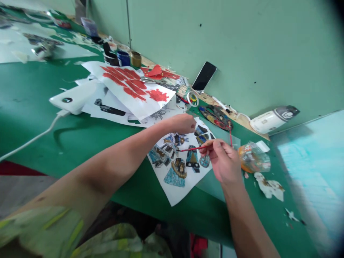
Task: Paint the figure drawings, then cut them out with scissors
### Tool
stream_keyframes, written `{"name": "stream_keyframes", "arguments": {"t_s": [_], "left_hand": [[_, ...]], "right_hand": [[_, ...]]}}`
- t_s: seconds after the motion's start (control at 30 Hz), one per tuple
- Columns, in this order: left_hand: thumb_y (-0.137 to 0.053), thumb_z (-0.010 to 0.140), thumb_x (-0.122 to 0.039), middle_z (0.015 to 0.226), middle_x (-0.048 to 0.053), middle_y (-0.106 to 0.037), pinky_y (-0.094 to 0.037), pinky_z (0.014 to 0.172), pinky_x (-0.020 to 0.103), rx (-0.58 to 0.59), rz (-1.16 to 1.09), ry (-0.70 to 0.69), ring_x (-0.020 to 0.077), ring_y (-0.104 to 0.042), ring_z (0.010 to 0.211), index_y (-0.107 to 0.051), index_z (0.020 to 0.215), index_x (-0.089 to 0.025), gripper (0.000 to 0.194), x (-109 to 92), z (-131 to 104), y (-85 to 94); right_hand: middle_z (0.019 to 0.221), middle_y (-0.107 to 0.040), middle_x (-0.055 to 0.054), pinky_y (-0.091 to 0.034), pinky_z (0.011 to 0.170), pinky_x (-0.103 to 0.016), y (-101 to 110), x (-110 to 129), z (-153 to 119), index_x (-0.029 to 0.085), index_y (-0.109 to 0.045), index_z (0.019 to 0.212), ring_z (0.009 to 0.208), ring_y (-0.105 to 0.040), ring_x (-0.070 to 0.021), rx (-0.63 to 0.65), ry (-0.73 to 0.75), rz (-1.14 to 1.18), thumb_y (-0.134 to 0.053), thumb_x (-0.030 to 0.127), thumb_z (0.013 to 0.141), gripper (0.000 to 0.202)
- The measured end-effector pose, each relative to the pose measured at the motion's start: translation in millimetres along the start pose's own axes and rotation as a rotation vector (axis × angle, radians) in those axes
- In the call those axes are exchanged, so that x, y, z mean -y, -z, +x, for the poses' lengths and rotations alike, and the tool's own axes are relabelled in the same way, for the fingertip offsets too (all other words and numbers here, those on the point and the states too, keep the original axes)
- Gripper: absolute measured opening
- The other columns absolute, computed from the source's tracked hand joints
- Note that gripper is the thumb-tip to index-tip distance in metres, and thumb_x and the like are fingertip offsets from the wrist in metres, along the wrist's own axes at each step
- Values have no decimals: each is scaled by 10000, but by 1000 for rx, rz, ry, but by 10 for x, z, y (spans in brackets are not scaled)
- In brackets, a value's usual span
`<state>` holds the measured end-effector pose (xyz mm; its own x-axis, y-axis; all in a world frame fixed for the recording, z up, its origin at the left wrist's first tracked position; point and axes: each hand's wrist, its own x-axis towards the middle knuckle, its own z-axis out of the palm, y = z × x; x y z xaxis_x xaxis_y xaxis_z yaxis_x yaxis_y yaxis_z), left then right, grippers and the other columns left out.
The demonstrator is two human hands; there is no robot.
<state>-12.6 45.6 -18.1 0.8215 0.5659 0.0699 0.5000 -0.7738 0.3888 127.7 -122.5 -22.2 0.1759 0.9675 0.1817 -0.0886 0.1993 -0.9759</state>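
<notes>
On the green table [27,96], a white sheet [173,197] w/ painted figures [176,175] lies at an angle, near corner pointing twd the person. R hand [225,159] grips a thin red brush [191,148] btwn thumb & fingers, tip at mid-sheet; can't tell if it touches. L hand [182,124] is curled at/over the sheet's far part; whether it pinches sth or only presses, can't tell. Palette [212,114] is just beyond the sheet; clear tub w/ orange on it [248,157] is next to R hand, stained tissue [270,187] nr the tub.

To do it well: light brush pressure, R hand steadied so strokes stay inside the dark outlines, prob. short ones. L hand should keep the sheet flat w/o dragging over any damp paint. Load little paint per dip, wipe excess; a drip'd likely spoil neighbouring figs.
</notes>
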Motion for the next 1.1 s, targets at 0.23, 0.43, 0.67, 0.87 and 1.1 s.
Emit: {"name": "stream_keyframes", "arguments": {"t_s": [0.23,0.43,0.67,0.87,1.1], "left_hand": [[-548,846,-285,840,76,-743,-357,606,296,31,-2,12,177,-599,693,-755,826,-174,236,-19,8,30],[-552,847,-294,853,65,-753,-365,622,275,55,3,34,172,-615,722,-753,864,-183,230,-18,19,42],[-549,833,-265,820,64,-732,-365,626,279,71,-13,7,173,-594,703,-739,806,-181,209,1,31,58],[-553,836,-262,760,56,-702,-345,611,278,59,-18,-8,160,-559,664,-711,750,-180,197,20,51,36],[-562,815,-292,862,82,-739,-377,654,283,50,-23,-9,194,-604,747,-754,844,-183,223,59,80,4]], "right_hand": [[686,-703,-28,-507,549,-271,282,-11,-300,173,-753,769,576,-635,-136,-260,-54,109,-771,434,859,277],[691,-687,-16,-475,567,-287,286,-134,-630,170,-740,759,571,-596,-123,-381,-82,206,-788,414,838,260],[674,-663,-6,-453,549,-291,152,-220,-766,178,-708,725,564,-578,-127,-455,-67,204,-786,445,827,296],[672,-660,-2,-469,562,-296,121,-246,-786,186,-700,744,572,-588,-136,-473,-48,152,-763,456,844,294],[651,-671,-11,-468,572,-282,100,-232,-812,180,-723,758,591,-601,-141,-443,-43,123,-748,437,867,281]]}}
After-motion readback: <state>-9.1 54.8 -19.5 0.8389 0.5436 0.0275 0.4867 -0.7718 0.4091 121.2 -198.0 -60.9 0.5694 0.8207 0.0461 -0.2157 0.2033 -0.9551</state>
